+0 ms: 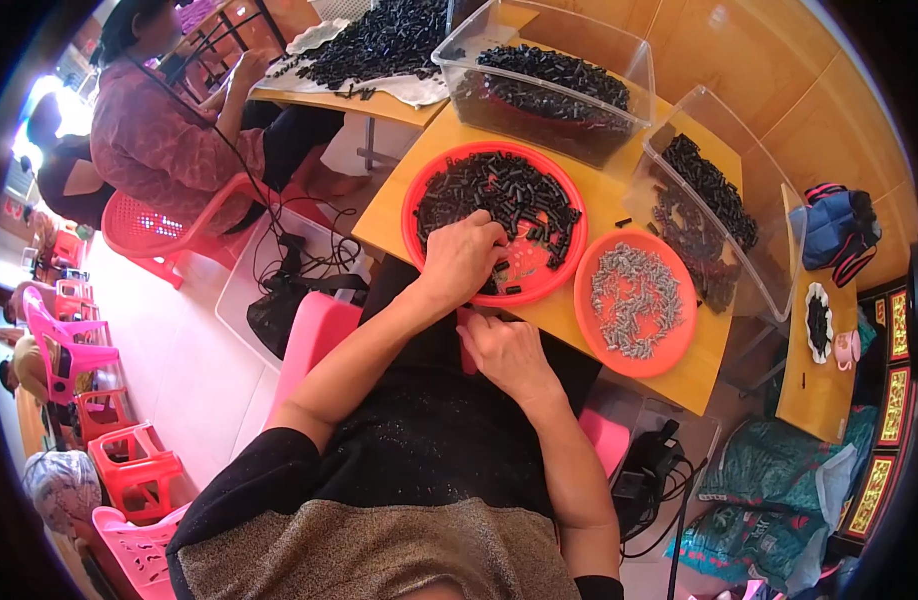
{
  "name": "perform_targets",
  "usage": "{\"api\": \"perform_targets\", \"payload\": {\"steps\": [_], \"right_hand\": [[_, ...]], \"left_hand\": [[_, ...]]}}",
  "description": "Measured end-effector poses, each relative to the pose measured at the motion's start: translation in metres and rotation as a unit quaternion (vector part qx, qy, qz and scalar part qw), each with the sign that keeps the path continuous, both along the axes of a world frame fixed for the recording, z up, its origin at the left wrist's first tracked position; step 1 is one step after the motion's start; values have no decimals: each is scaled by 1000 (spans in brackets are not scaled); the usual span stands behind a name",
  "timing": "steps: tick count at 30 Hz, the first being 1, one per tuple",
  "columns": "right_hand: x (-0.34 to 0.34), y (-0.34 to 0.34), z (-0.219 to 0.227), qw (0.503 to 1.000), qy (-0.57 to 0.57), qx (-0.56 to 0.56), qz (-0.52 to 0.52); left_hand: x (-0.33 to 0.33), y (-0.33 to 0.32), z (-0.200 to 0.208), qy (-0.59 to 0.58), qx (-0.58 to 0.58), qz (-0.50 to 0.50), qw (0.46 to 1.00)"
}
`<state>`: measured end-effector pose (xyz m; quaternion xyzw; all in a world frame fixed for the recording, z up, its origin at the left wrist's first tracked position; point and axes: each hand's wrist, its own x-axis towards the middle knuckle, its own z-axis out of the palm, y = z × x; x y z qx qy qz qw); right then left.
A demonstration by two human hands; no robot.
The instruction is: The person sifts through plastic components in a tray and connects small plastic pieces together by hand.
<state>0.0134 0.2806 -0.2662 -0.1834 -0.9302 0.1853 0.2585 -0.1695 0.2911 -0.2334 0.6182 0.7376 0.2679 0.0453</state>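
Observation:
My left hand [463, 258] is over the near left part of a round red basin [411, 215], its fingers bent down among short black tubes [499, 190]. The fingertips are partly hidden, so what they pinch does not show. Lower, just off the table's near edge, my right hand [511, 352] is closed, thumb against curled fingers. Anything inside it is too small or hidden. To the right of the basin sits an orange-red plate [634, 362] bearing many small silvery metal pieces [634, 300].
Clear plastic bins of black tubes stand behind [549, 120] and to the right [714, 215] on the yellow table [714, 370]. At left, another person [174, 150] sits by a table heaped with black tubes [379, 45]. Cables and a black bag [294, 300] lie left of my pink chair [319, 340].

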Motion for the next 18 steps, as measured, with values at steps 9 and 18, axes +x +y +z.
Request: {"api": "perform_targets", "payload": {"steps": [9,18], "right_hand": [[-2,-2,-3,1000,-7,5,4],[1,1,-2,1000,-6,15,1]], "left_hand": [[-6,-2,-6,-100,62,6,993],[-17,-9,35,-129,61,-64,988]]}}
